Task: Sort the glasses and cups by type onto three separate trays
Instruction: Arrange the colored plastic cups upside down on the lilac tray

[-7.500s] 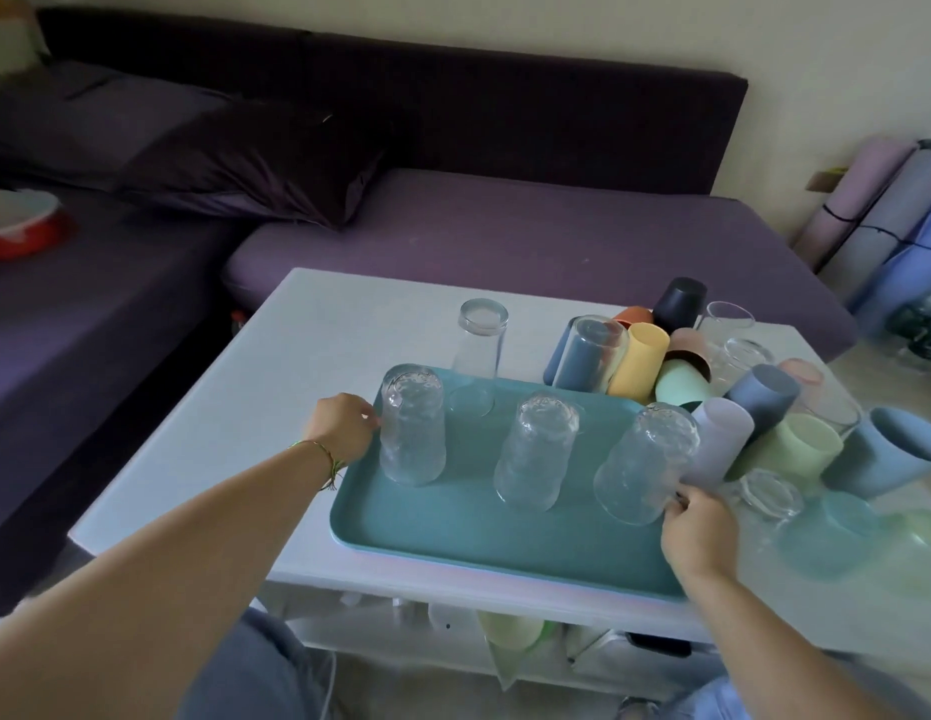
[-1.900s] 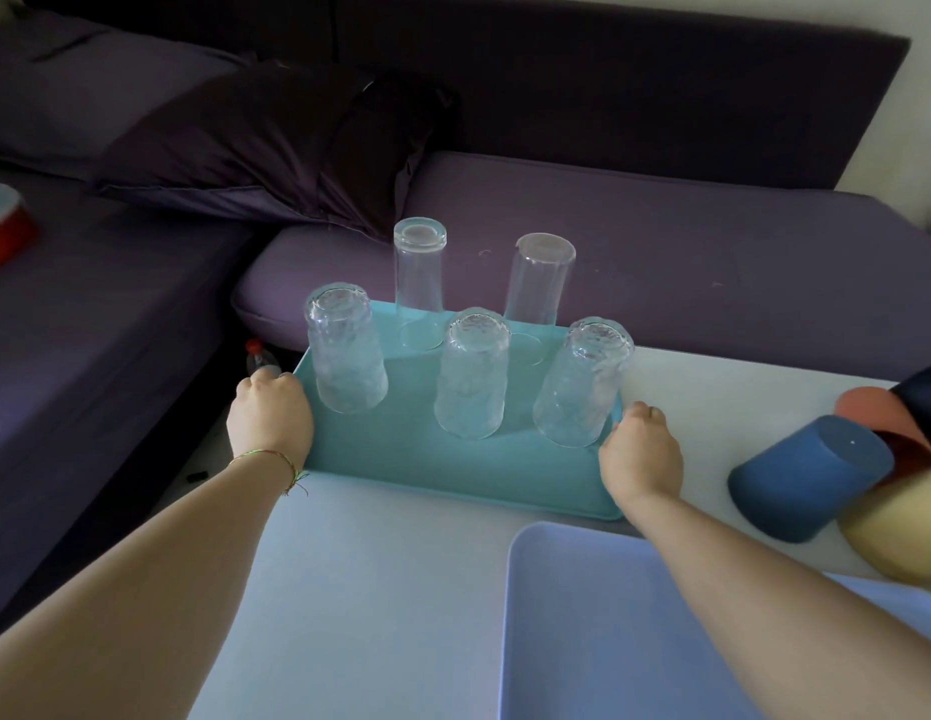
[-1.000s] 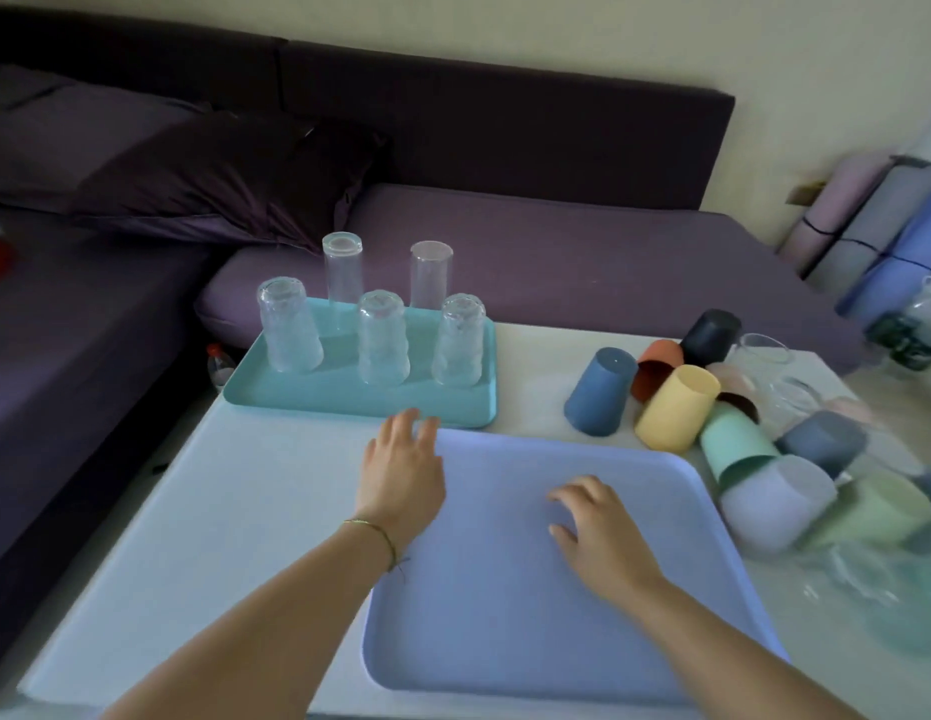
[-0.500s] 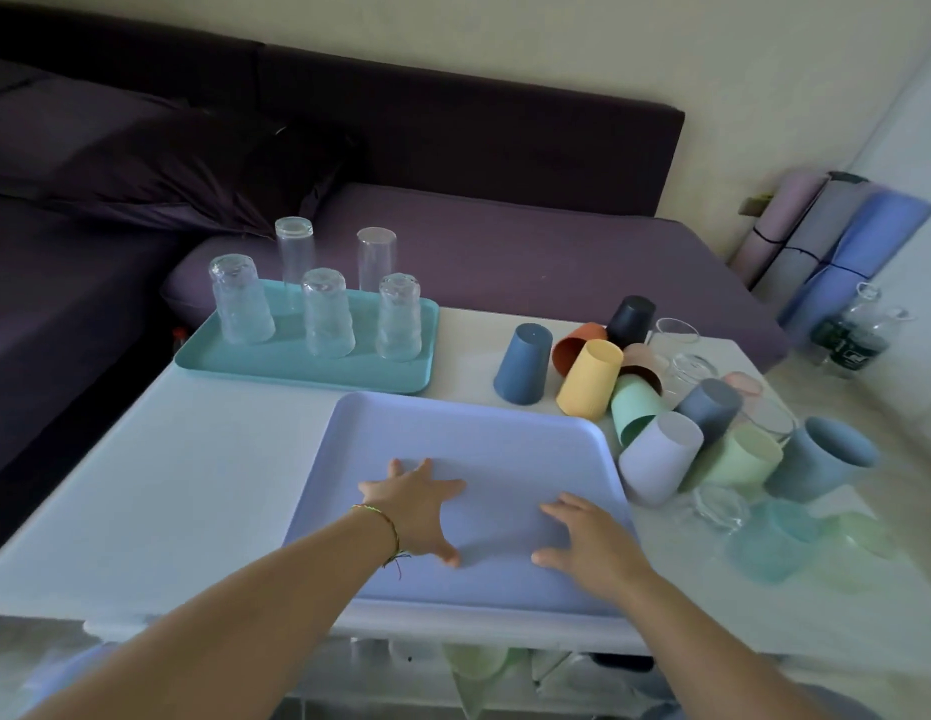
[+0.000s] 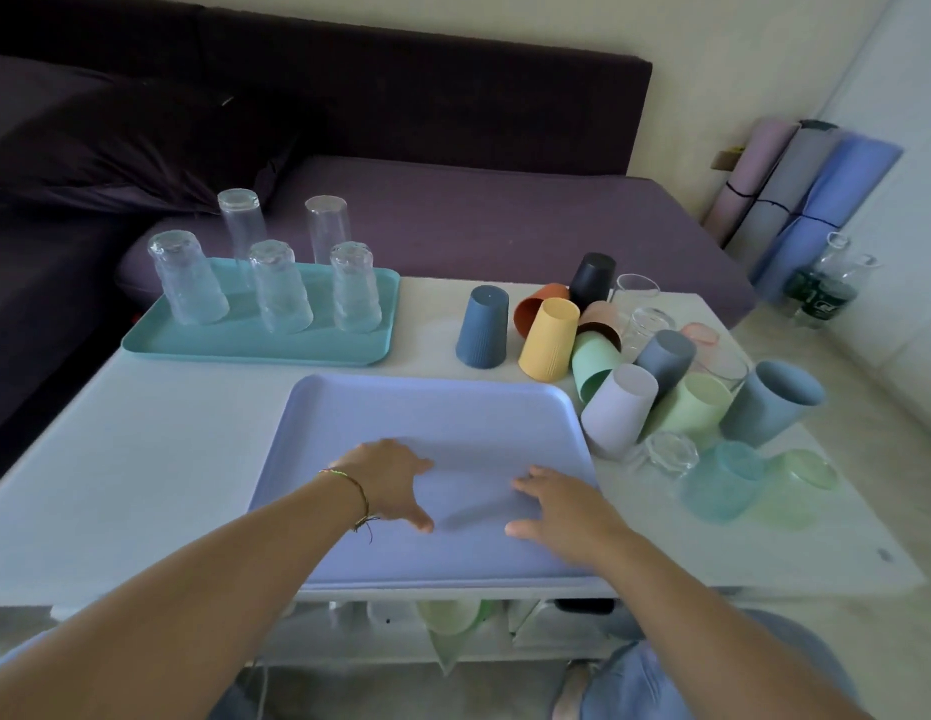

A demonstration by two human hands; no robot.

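Observation:
A lavender tray [image 5: 432, 407] lies at the near middle of the white table, its front edge at the table's edge. My left hand [image 5: 390, 478] and my right hand [image 5: 562, 504] rest flat on it, fingers spread, holding nothing. A teal tray [image 5: 245, 345] at the far left carries several clear glasses upside down, such as a textured one [image 5: 278, 288]. To the right lies a heap of coloured plastic cups, among them a dark blue cup [image 5: 483, 327], a yellow cup [image 5: 549, 339] and a pale lilac cup [image 5: 620, 410], mixed with small clear glasses [image 5: 666, 452].
A purple sofa [image 5: 479, 220] runs behind the table and along its left side. Rolled mats [image 5: 796, 184] and bottles [image 5: 822, 288] stand at the far right. A shelf under the table holds light green items [image 5: 447, 618].
Both hands have slid a little nearer on the lavender tray, which has come closer to the front edge. The view has shifted slightly; the teal tray stays at the far left.

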